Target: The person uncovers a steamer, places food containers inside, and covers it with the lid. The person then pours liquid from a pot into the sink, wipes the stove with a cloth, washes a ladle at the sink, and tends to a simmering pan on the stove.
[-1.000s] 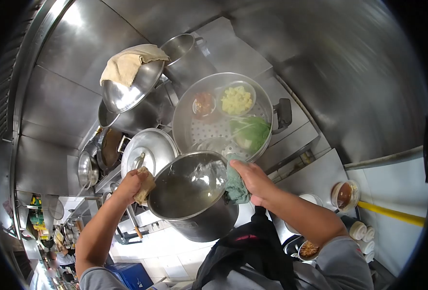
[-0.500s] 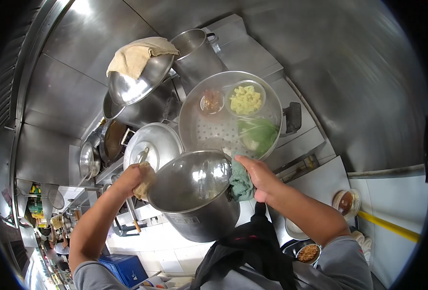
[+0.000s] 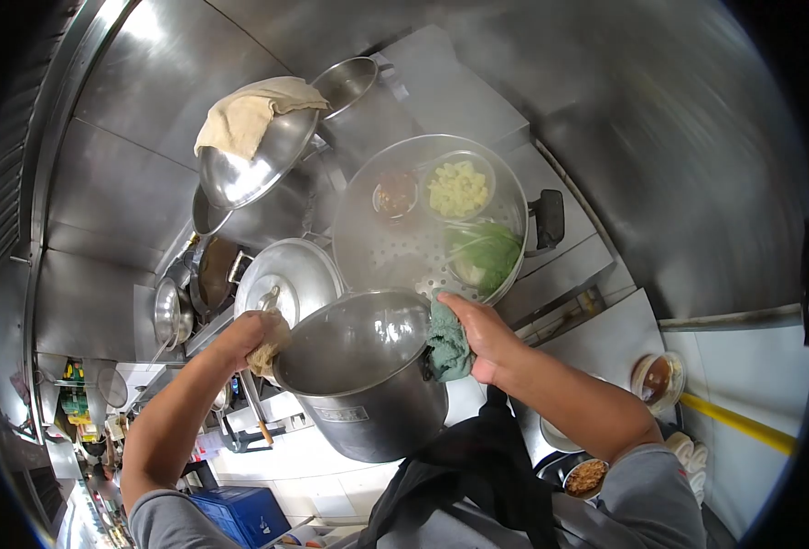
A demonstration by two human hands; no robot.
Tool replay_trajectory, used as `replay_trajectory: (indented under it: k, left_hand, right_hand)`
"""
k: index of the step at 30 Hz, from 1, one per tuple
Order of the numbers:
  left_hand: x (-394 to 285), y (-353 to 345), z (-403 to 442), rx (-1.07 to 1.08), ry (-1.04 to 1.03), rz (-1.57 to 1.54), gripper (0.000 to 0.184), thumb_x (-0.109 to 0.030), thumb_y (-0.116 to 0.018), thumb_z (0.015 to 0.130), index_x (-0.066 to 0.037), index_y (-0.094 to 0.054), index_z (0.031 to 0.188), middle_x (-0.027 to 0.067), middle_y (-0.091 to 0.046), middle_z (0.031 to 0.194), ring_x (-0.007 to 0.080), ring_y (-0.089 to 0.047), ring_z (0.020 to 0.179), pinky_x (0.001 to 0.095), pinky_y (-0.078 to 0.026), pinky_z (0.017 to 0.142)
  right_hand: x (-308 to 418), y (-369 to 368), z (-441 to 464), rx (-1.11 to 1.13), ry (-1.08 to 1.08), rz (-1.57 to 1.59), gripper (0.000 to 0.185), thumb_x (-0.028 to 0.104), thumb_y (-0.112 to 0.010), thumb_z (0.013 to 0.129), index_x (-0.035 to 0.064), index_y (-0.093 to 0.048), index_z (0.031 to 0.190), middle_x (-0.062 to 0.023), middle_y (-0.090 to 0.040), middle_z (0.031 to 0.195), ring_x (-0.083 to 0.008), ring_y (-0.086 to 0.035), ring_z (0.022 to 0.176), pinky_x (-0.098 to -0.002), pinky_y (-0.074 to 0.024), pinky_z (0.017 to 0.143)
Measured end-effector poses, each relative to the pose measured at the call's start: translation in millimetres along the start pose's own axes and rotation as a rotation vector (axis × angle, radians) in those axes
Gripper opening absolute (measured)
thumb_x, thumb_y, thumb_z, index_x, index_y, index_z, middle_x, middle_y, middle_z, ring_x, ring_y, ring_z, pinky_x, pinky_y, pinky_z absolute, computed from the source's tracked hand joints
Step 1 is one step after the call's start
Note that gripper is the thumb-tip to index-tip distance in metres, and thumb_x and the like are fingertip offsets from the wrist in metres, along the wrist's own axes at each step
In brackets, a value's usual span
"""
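Note:
Between my hands is a large dark metal stockpot (image 3: 368,425), tilted with its mouth facing up and away. My left hand (image 3: 253,339) grips its left side through a tan cloth (image 3: 269,346). On the other side, my right hand (image 3: 482,337) is closed round a green cloth (image 3: 449,343) at the pot's right handle, which the cloth mostly hides. Just beyond the rim stands a perforated steamer pan (image 3: 395,261). It holds a bowl of yellow chunks (image 3: 459,189), a small dish of reddish bits (image 3: 394,195) and leafy greens (image 3: 485,252). Steam blurs it.
A lidded silver pot (image 3: 308,265) stands left of the steamer. Behind are a tall pot (image 3: 348,84) and a steel bowl (image 3: 249,174) draped with a beige towel (image 3: 249,114). At right are a container of brown sauce (image 3: 658,379) and a yellow pole (image 3: 738,425). A blue crate (image 3: 240,514) sits lower left.
Steam over the steamer pan has thickened. The stockpot and both hands have shifted slightly left and down in view, with the grip unchanged.

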State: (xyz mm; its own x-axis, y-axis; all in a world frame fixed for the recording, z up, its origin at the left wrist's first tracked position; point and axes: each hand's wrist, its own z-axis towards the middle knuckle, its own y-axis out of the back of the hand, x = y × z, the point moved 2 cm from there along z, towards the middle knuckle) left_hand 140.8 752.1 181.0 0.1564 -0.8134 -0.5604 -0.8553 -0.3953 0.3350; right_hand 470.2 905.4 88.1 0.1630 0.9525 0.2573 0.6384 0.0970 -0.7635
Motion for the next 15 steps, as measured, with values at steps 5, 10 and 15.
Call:
replay_trajectory:
  k: [5,10,15]
  left_hand:
    - [0.8,6.9,11.6,0.043,0.049,-0.004,0.021,-0.022,-0.06,0.096,-0.002,-0.065,0.101,0.0082,-0.067,0.089,0.0204,-0.068,0.073,0.0359,-0.058,0.067]
    - [1.2,8.7,17.2,0.037,0.03,-0.064,0.017,-0.018,-0.06,0.096,-0.002,-0.065,0.099,0.0081,-0.067,0.088,0.0203,-0.069,0.073,0.0357,-0.058,0.066]
    - [-3.3,9.4,23.3,-0.014,0.131,-0.008,0.017,-0.018,-0.062,0.094,-0.002,-0.065,0.098,0.0078,-0.067,0.088,0.0204,-0.069,0.073,0.0361,-0.058,0.064]
  right_hand:
    - [-2.1,2.2,-2.2,-0.056,-0.027,0.0,0.025,0.033,-0.056,0.1,0.0091,-0.064,0.095,-0.0026,-0.065,0.086,-0.0167,-0.065,0.076,-0.0381,-0.0557,0.071]
    - [-5.0,5.8,0.7,-0.035,-0.028,0.049,0.024,0.032,-0.058,0.099,0.0086,-0.064,0.097,-0.0041,-0.067,0.086,-0.0189,-0.067,0.074,-0.04,-0.0569,0.07]
    - [-6.2,6.4,5.3,-0.023,-0.041,0.077,0.024,0.032,-0.06,0.098,0.0082,-0.065,0.098,-0.0057,-0.069,0.086,-0.0207,-0.068,0.074,-0.0411,-0.0586,0.07]
